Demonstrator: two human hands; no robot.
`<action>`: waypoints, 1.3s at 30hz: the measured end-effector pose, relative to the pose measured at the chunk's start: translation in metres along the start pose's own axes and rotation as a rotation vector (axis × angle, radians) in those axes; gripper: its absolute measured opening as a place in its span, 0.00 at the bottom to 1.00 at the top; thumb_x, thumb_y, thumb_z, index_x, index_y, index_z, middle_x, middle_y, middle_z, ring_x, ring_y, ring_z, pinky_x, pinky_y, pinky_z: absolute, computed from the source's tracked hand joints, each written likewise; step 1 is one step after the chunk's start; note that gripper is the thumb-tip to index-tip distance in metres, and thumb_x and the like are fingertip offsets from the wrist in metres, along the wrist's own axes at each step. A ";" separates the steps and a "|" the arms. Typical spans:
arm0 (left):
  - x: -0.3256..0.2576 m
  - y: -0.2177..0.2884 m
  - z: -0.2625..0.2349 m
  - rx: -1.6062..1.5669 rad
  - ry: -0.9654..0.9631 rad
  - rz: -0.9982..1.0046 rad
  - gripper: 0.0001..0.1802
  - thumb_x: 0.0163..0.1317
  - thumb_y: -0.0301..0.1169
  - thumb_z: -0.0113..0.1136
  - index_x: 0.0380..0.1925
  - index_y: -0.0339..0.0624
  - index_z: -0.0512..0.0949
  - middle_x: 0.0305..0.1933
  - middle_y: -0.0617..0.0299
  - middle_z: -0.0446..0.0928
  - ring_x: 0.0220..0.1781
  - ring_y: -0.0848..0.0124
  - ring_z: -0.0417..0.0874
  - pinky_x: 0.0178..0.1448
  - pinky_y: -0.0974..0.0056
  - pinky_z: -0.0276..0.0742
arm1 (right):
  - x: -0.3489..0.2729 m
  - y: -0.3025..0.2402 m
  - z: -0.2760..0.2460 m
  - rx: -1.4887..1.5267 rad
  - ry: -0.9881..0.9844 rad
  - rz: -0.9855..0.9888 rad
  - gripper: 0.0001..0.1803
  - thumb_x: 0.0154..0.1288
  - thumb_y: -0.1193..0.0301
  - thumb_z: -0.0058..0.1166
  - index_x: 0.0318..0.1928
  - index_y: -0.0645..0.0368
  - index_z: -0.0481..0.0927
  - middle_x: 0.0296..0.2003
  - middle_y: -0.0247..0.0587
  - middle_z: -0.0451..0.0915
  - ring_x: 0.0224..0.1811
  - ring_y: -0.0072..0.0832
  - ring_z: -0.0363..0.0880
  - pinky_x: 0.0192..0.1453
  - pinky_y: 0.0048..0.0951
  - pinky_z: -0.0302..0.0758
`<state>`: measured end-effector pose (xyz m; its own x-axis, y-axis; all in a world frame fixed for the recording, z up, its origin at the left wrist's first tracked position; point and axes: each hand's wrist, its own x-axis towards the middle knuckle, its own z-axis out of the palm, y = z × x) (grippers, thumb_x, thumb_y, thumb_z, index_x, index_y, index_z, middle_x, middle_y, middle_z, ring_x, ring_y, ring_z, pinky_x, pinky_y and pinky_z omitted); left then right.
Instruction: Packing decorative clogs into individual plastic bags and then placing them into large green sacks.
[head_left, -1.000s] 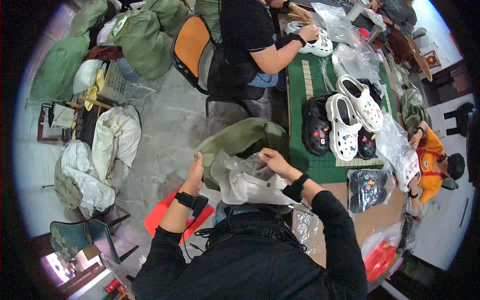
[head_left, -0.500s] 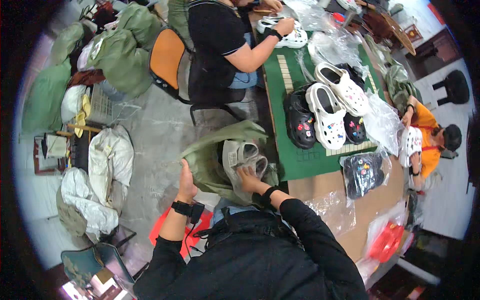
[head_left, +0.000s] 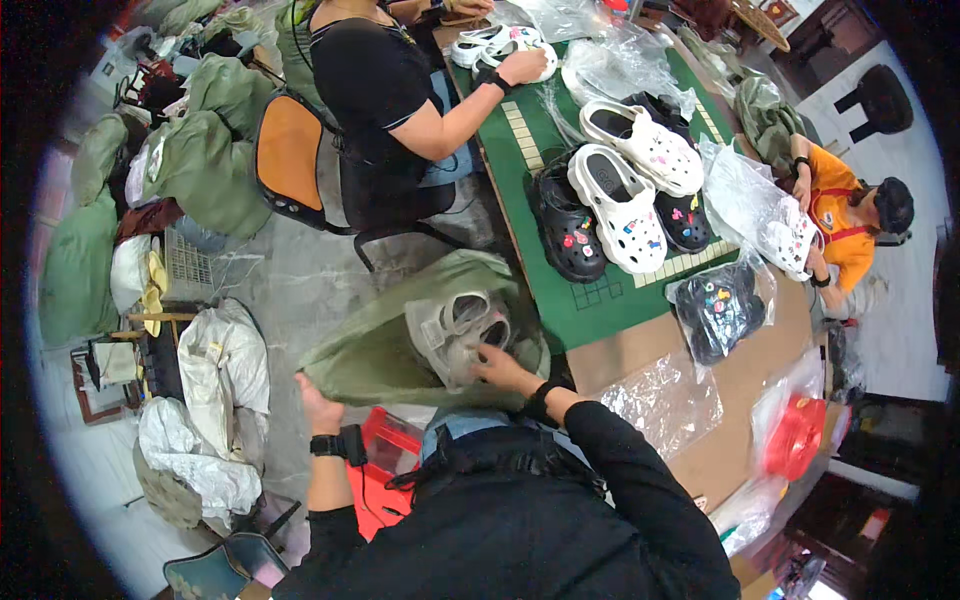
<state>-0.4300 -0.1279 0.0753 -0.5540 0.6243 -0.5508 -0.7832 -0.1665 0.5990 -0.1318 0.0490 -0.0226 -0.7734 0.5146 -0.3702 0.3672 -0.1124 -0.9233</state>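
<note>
The green sack (head_left: 400, 350) is held open at its rim by the left hand (head_left: 318, 405) while the bagged clogs (head_left: 460, 335) are pressed inside by the right hand (head_left: 500, 368), fingers closed on the plastic; if the rim is released, the mouth could collapse.

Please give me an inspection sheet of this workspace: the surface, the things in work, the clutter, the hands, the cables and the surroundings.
Surface: brown table partly covered by a green mat.
Things in work: large green sack held open; bagged pale clogs at its mouth.
Clutter: white clogs, black clogs, a bagged black pair, empty clear bags, a red item in plastic.
Hands: left hand grips the sack's edge; right hand is on the bagged clogs.
Cables: nothing seen.
Surroundings: two other people at the table, an orange chair, stuffed green sacks on the floor.
</note>
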 end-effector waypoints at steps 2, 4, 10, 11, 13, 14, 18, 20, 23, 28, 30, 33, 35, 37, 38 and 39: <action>-0.001 0.008 -0.011 0.046 0.083 0.001 0.34 0.61 0.57 0.31 0.54 0.40 0.63 0.57 0.55 0.65 0.57 0.58 0.65 0.61 0.54 0.58 | -0.006 0.013 -0.016 -0.347 0.422 0.017 0.20 0.53 0.65 0.51 0.44 0.66 0.71 0.42 0.56 0.73 0.46 0.47 0.69 0.49 0.39 0.67; 0.000 0.010 -0.015 -0.025 0.220 -0.034 0.34 0.60 0.58 0.30 0.53 0.41 0.63 0.56 0.55 0.66 0.57 0.57 0.65 0.61 0.53 0.58 | -0.014 0.024 -0.032 -0.513 0.456 0.418 0.20 0.56 0.60 0.47 0.42 0.63 0.73 0.41 0.57 0.72 0.47 0.48 0.69 0.49 0.43 0.67; 0.002 0.010 -0.049 0.074 0.248 -0.045 0.34 0.61 0.58 0.30 0.54 0.43 0.63 0.57 0.56 0.65 0.58 0.58 0.64 0.62 0.53 0.57 | -0.017 0.135 -0.050 -0.822 -0.094 0.264 0.27 0.58 0.60 0.46 0.57 0.58 0.62 0.52 0.55 0.66 0.49 0.49 0.69 0.47 0.42 0.70; -0.002 0.014 -0.056 0.078 0.259 -0.036 0.34 0.61 0.58 0.30 0.54 0.43 0.63 0.57 0.56 0.65 0.58 0.58 0.64 0.62 0.53 0.57 | -0.016 0.148 -0.043 -0.815 -0.105 0.255 0.27 0.58 0.60 0.46 0.57 0.58 0.62 0.52 0.55 0.66 0.49 0.49 0.69 0.47 0.42 0.70; -0.006 0.014 -0.064 0.109 0.368 -0.005 0.33 0.61 0.57 0.30 0.54 0.43 0.63 0.57 0.57 0.64 0.58 0.59 0.64 0.62 0.53 0.56 | -0.016 0.154 -0.040 -0.878 -0.157 0.186 0.26 0.60 0.69 0.43 0.59 0.49 0.55 0.45 0.49 0.72 0.47 0.46 0.71 0.48 0.44 0.69; -0.007 0.017 -0.067 0.054 0.378 -0.031 0.33 0.61 0.57 0.30 0.54 0.43 0.63 0.57 0.57 0.65 0.58 0.59 0.64 0.63 0.53 0.55 | -0.015 0.150 -0.037 -0.877 -0.158 0.179 0.26 0.60 0.69 0.43 0.59 0.49 0.55 0.45 0.49 0.72 0.47 0.46 0.71 0.48 0.44 0.69; -0.004 0.018 -0.055 0.104 0.326 -0.037 0.34 0.61 0.58 0.28 0.54 0.42 0.63 0.57 0.57 0.64 0.59 0.58 0.63 0.63 0.54 0.55 | -0.013 0.159 -0.031 -1.068 -0.359 0.236 0.17 0.59 0.71 0.39 0.50 0.52 0.69 0.41 0.48 0.75 0.43 0.46 0.73 0.42 0.41 0.72; -0.003 0.020 -0.058 0.101 0.369 -0.033 0.34 0.61 0.58 0.28 0.54 0.42 0.63 0.57 0.57 0.64 0.59 0.58 0.63 0.63 0.54 0.55 | -0.005 0.154 -0.023 -1.072 -0.325 0.259 0.15 0.57 0.70 0.40 0.44 0.54 0.74 0.39 0.48 0.76 0.41 0.46 0.74 0.40 0.41 0.73; -0.002 0.024 -0.056 0.096 0.508 -0.013 0.35 0.60 0.58 0.29 0.54 0.42 0.63 0.58 0.57 0.64 0.59 0.58 0.63 0.63 0.53 0.54 | -0.014 0.113 -0.006 -0.637 0.320 0.304 0.14 0.49 0.68 0.45 0.38 0.52 0.77 0.31 0.47 0.76 0.35 0.45 0.74 0.36 0.44 0.72; 0.013 0.037 -0.087 0.072 0.486 0.002 0.35 0.60 0.59 0.31 0.54 0.42 0.63 0.57 0.58 0.65 0.59 0.60 0.63 0.63 0.54 0.56 | -0.018 -0.023 -0.023 -0.512 -0.095 -0.568 0.06 0.46 0.74 0.46 0.29 0.58 0.69 0.27 0.48 0.71 0.31 0.46 0.71 0.31 0.43 0.69; 0.024 0.040 -0.078 0.102 0.498 0.009 0.34 0.60 0.58 0.31 0.54 0.42 0.63 0.57 0.58 0.65 0.58 0.60 0.64 0.62 0.55 0.57 | -0.044 -0.054 -0.053 -0.597 -0.035 -0.587 0.05 0.46 0.76 0.45 0.28 0.58 0.69 0.26 0.47 0.70 0.30 0.46 0.71 0.31 0.42 0.69; 0.034 0.033 -0.018 0.281 0.255 0.044 0.33 0.61 0.57 0.33 0.53 0.42 0.64 0.56 0.59 0.66 0.57 0.62 0.66 0.60 0.58 0.60 | -0.103 -0.062 -0.119 -0.566 0.584 -0.234 0.04 0.49 0.75 0.47 0.28 0.61 0.70 0.26 0.46 0.71 0.29 0.43 0.71 0.31 0.37 0.69; 0.033 0.015 0.029 0.308 0.084 0.001 0.31 0.62 0.55 0.34 0.54 0.42 0.63 0.55 0.60 0.66 0.55 0.63 0.66 0.59 0.58 0.62 | -0.133 -0.040 -0.151 -0.171 0.907 0.028 0.05 0.52 0.74 0.47 0.28 0.64 0.71 0.25 0.47 0.71 0.28 0.38 0.71 0.31 0.34 0.68; 0.046 0.000 0.031 0.327 -0.010 -0.056 0.32 0.61 0.55 0.35 0.54 0.42 0.62 0.56 0.60 0.65 0.56 0.63 0.66 0.59 0.58 0.62 | -0.139 -0.014 -0.149 -0.191 1.139 -0.002 0.07 0.54 0.73 0.48 0.28 0.66 0.72 0.25 0.48 0.72 0.27 0.34 0.70 0.31 0.31 0.67; 0.048 -0.005 0.037 0.309 -0.053 -0.054 0.32 0.61 0.56 0.36 0.55 0.42 0.62 0.56 0.60 0.65 0.56 0.63 0.66 0.59 0.57 0.62 | -0.138 0.003 -0.146 -0.158 1.143 0.091 0.07 0.54 0.73 0.48 0.30 0.66 0.73 0.27 0.49 0.73 0.29 0.35 0.71 0.35 0.32 0.68; 0.046 -0.009 0.040 0.289 -0.085 -0.048 0.33 0.61 0.56 0.36 0.55 0.42 0.61 0.57 0.60 0.64 0.56 0.63 0.65 0.59 0.57 0.62 | -0.137 -0.010 -0.138 -0.124 1.141 0.255 0.10 0.54 0.70 0.49 0.32 0.66 0.74 0.30 0.51 0.74 0.34 0.38 0.72 0.39 0.33 0.68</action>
<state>-0.4373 -0.0672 0.0682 -0.4830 0.6900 -0.5391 -0.6882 0.0815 0.7209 0.0416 0.0975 0.0515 0.2179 0.9594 -0.1790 0.5406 -0.2713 -0.7963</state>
